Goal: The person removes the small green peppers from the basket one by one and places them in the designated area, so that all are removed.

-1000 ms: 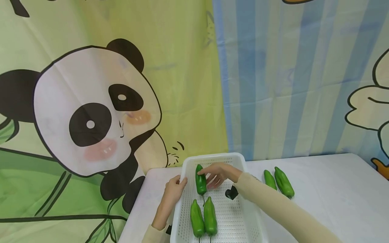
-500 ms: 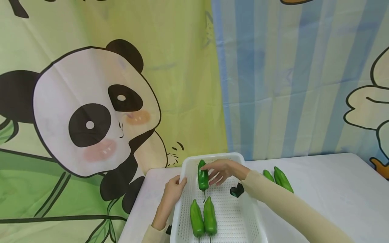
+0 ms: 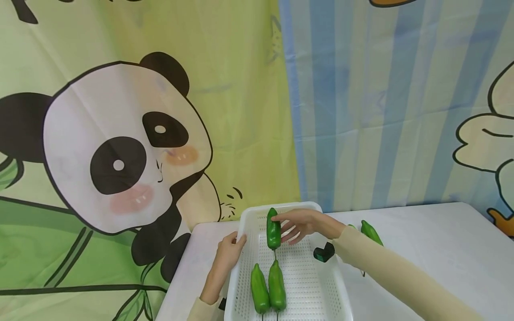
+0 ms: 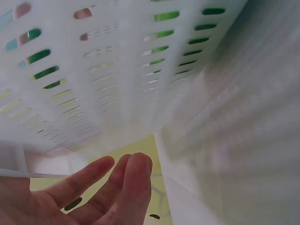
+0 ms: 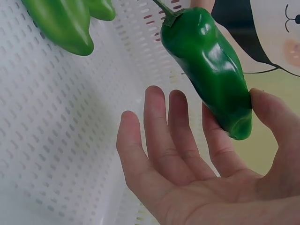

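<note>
A dark green pepper (image 3: 274, 229) hangs over the far part of a white perforated basket (image 3: 309, 285), stem pointing down in the head view. My right hand (image 3: 303, 224) pinches its narrow end between thumb and index finger; the other fingers (image 5: 154, 122) spread apart, touching nothing. At the basket's left rim, my left hand (image 3: 229, 252) grips the edge. From the left wrist, its fingers (image 4: 136, 183) show loosely bent outside the slotted wall. Two lighter green peppers, a left one (image 3: 260, 292) and a right one (image 3: 277, 287), lie side by side on the basket floor.
On the white tablecloth (image 3: 433, 249) right of the basket lies another green pepper (image 3: 370, 232); a further one is mostly hidden behind the right sleeve (image 3: 385, 267). A printed curtain (image 3: 249, 111) with a panda hangs behind the table.
My right hand has shifted right and slightly up in the view, carrying the dark green pepper along. The right sleeve now covers more of the peppers on the table. The left hand stays put.
</note>
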Motion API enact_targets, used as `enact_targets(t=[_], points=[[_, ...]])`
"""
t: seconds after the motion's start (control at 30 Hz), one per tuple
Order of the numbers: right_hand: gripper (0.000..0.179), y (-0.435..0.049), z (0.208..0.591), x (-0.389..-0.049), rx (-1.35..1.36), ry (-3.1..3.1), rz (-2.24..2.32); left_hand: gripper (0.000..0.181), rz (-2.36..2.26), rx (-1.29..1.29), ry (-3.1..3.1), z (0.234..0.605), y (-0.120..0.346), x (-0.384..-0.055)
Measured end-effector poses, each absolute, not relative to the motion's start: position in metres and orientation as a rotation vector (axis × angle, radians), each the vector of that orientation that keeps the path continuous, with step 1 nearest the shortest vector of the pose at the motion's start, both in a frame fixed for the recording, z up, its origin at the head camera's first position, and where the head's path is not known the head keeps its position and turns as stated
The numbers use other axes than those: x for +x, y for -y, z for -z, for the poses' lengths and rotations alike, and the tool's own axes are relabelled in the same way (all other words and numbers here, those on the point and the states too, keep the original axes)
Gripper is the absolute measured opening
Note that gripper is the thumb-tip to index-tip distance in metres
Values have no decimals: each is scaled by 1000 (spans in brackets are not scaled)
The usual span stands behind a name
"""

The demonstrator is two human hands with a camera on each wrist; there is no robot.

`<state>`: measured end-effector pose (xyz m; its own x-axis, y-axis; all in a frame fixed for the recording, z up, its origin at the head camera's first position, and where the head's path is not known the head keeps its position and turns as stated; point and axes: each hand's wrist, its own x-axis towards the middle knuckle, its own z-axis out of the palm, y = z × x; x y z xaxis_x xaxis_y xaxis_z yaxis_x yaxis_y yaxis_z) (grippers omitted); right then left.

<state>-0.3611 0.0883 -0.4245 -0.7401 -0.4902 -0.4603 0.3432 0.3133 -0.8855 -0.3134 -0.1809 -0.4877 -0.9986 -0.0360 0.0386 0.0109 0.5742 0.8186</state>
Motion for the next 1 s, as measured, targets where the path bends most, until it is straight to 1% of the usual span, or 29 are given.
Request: enact_targets(t=[0.4, 0.67, 1.0], points=[[49, -115, 429, -364, -148, -1791, 1609, 42, 1399, 45, 2762, 489, 182, -314], [47, -138, 422, -364, -144, -1730, 1639, 42, 1433, 37, 2754, 490, 182, -314], [39, -174, 412, -368, -187, -1629, 1720, 43, 1446, 37, 2758, 491, 182, -315]])
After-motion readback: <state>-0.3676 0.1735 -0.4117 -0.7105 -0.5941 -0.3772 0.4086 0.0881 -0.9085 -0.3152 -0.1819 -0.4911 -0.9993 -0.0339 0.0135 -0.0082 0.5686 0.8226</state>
